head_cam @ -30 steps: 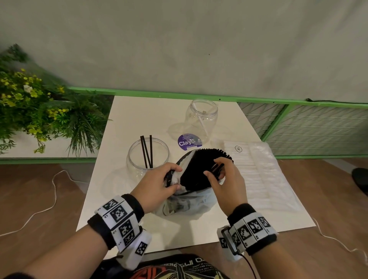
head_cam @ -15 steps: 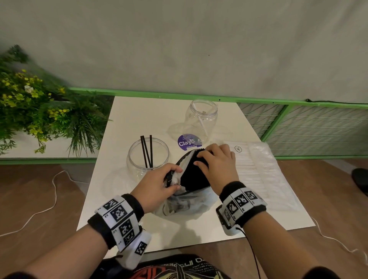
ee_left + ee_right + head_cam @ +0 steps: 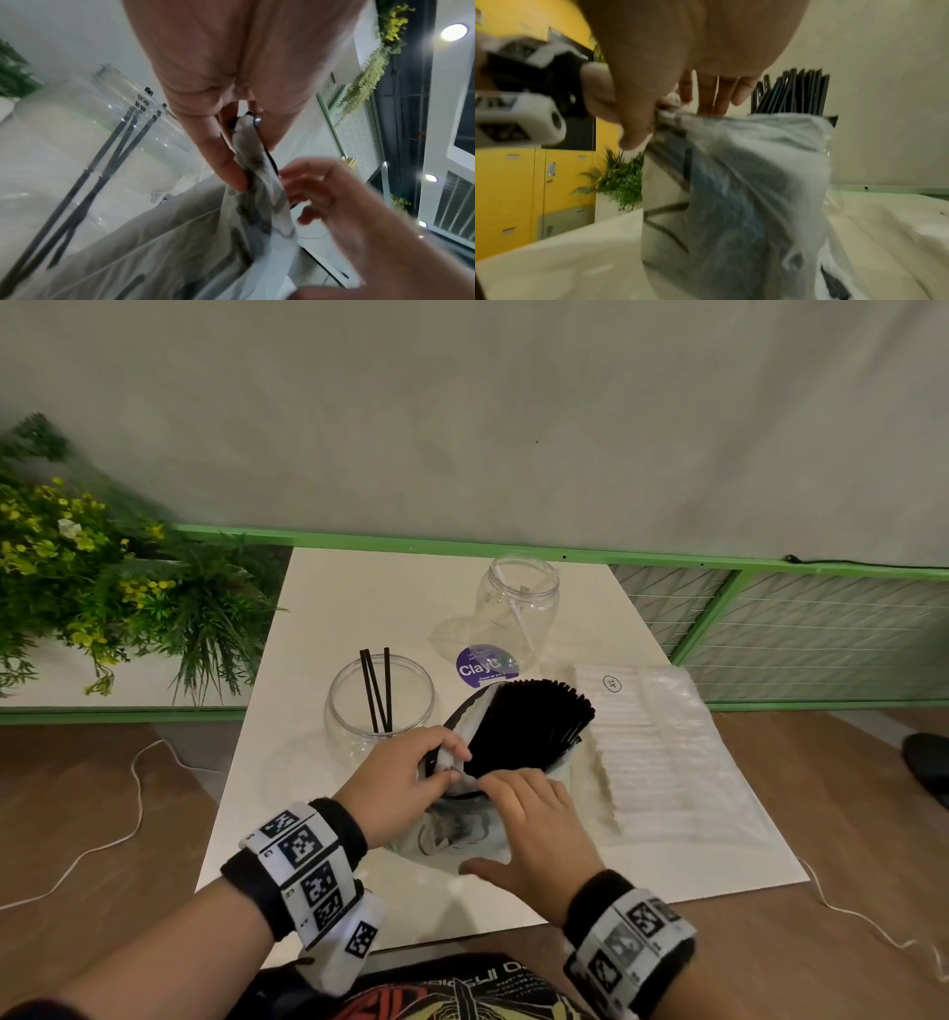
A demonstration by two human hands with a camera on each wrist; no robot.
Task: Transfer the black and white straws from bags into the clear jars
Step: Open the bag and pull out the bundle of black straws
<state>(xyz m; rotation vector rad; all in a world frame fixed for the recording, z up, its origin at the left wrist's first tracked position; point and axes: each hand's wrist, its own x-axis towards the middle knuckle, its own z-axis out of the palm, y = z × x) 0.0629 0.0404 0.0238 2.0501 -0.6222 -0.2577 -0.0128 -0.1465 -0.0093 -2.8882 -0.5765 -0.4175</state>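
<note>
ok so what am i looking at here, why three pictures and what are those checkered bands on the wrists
No machine here: a person works with bare hands, wearing marker bands and three cameras. The wide picture is from the head; the two close-ups are from each wrist, looking along the fingers. On the white table stand two clear jars: the near jar holds a few black straws. The left hand pinches the rim of the bag of black straws; the right hand lies on it, fingers relaxed. A bag of white straws lies beside.

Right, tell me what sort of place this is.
Probably an indoor office or lounge corner, not a kitchen: a small white table against a green railing, a planter of greenery beside it, and yellow lockers behind.
</note>
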